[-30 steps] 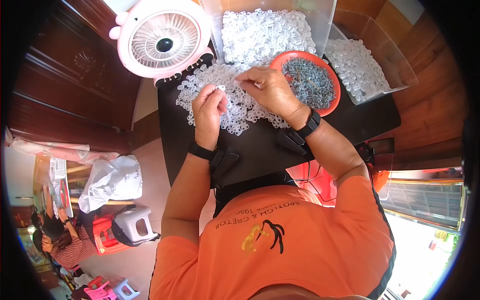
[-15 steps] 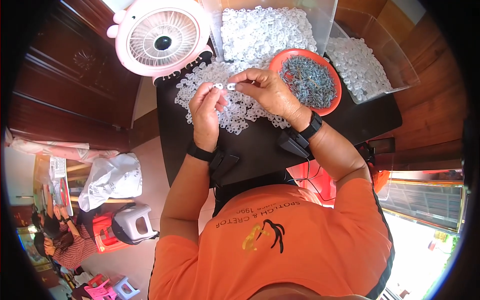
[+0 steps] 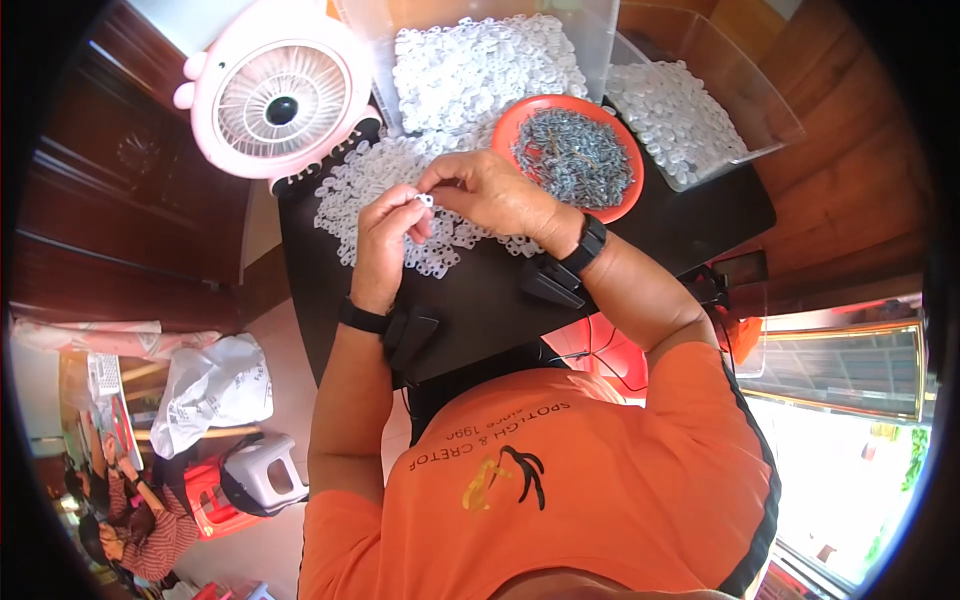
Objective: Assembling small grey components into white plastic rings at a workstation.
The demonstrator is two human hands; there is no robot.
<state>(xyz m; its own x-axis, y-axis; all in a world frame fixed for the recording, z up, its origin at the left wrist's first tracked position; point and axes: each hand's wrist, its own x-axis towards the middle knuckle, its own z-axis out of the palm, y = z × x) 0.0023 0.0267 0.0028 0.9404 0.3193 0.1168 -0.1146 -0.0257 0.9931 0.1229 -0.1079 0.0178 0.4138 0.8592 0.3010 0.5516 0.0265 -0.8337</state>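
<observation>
Above the pile of loose white plastic pieces (image 3: 345, 190), both my hands meet at their fingertips. My left hand (image 3: 388, 232) is closed, pinching one small white plastic piece (image 3: 425, 200) with holes in it between thumb and fingers. From the right, my right hand (image 3: 492, 192) reaches in with its thumb and index finger bent together against that piece; whatever it pinches is too small to make out. Just beyond my right wrist is a round orange-red plate (image 3: 628, 196) heaped with small grey metal screws (image 3: 575, 155).
Behind the pile stands a clear bin (image 3: 598, 50) full of white pieces, with another clear tub (image 3: 765, 140) to its right. A pink fan (image 3: 205, 110) is at the far left of the dark table (image 3: 470, 315). Another person (image 3: 150, 540) sits at lower left near stools (image 3: 265, 475).
Earlier a white piece showed at each hand's fingertips, slightly apart; now the fingertips have come together and one piece shows. The whole view has shifted, so the table things appear farther left.
</observation>
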